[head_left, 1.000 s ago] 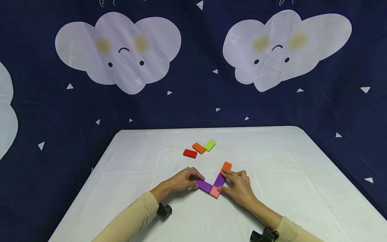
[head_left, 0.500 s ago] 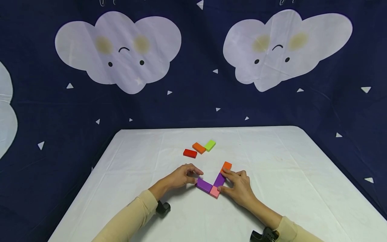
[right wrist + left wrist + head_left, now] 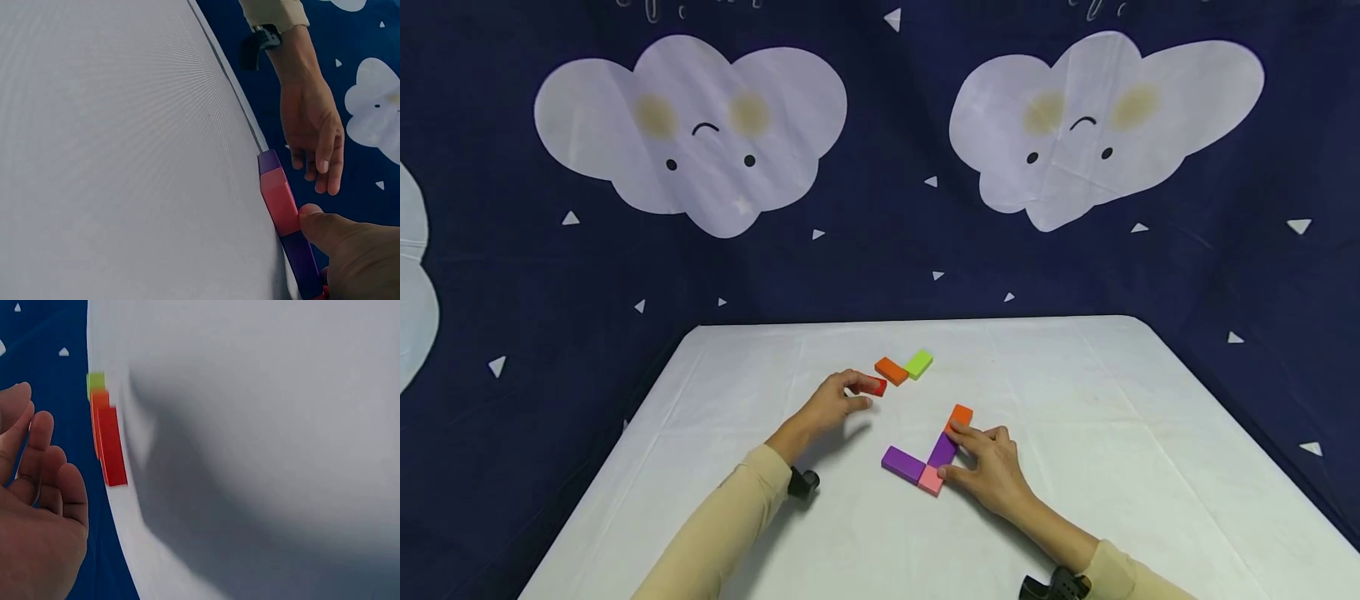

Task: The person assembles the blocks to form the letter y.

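My left hand (image 3: 833, 406) hovers at the red block (image 3: 878, 387) on the white table, its fingertips overlapping the block in the head view. In the left wrist view, a gap shows between the loosely bent fingers and that block. My right hand (image 3: 992, 468) touches a joined row of blocks: the thumb rests against the pink block (image 3: 930, 480), and the forefinger lies over the joint between a purple block (image 3: 942, 451) and an orange block (image 3: 959, 417). Another purple block (image 3: 902, 465) angles off to the left from the pink one, forming a V shape.
Behind the red block lie a second orange block (image 3: 891, 371) and a lime green block (image 3: 919, 363), end to end. They rest on the white table (image 3: 1075, 400). A dark blue cloth (image 3: 880, 275) printed with clouds hangs beyond the table's far edge.
My left hand has left the end of the left purple block and moved up and away to the red block. The right hand stays in place on its row.
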`<move>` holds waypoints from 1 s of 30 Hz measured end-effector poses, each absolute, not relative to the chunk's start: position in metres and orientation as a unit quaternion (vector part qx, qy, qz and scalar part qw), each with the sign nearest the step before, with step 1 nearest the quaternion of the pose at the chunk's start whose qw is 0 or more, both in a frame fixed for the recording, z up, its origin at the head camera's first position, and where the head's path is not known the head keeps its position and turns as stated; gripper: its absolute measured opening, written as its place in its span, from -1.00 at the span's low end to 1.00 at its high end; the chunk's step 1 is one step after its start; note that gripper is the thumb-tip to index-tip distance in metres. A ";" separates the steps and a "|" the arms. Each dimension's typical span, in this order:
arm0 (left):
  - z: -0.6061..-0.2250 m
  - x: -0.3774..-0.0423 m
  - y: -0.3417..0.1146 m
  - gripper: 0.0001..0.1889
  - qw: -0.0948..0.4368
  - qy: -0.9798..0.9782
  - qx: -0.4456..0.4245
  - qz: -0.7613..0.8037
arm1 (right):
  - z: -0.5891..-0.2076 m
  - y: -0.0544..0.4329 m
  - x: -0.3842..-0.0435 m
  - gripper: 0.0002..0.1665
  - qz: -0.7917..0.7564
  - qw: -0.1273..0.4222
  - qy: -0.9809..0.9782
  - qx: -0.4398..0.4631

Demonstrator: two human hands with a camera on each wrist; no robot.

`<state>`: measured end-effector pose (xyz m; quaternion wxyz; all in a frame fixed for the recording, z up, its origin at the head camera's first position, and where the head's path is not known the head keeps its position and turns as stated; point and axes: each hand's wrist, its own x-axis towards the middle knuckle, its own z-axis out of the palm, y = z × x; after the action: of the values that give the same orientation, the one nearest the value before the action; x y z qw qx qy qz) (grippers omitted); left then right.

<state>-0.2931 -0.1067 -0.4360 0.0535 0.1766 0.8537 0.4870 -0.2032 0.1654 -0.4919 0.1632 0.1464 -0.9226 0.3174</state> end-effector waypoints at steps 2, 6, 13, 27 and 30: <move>-0.435 -0.299 -0.109 -0.68 0.045 0.858 0.164 0.485 | -0.492 0.165 -0.203 -0.25 0.315 0.162 -0.924 0.146; -0.433 -0.308 -0.112 -0.68 0.026 0.866 0.144 0.479 | -0.492 0.165 -0.204 -0.24 0.313 0.162 -0.924 0.147; -0.434 -0.319 -0.115 -0.66 0.022 0.880 0.128 0.457 | -0.491 0.163 -0.204 -0.24 0.315 0.161 -0.924 0.147; -0.438 -0.335 -0.113 -0.61 0.036 0.888 0.135 0.439 | -0.491 0.165 -0.203 -0.25 0.312 0.162 -0.925 0.144; -0.438 -0.337 -0.112 -0.60 0.044 0.889 0.135 0.435 | -0.491 0.165 -0.203 -0.24 0.313 0.165 -0.924 0.147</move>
<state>-0.3369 -0.1124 -0.4383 0.0441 0.1349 0.8894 0.4346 -0.2025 0.1653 -0.4906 0.1646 0.1465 -0.9239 0.3127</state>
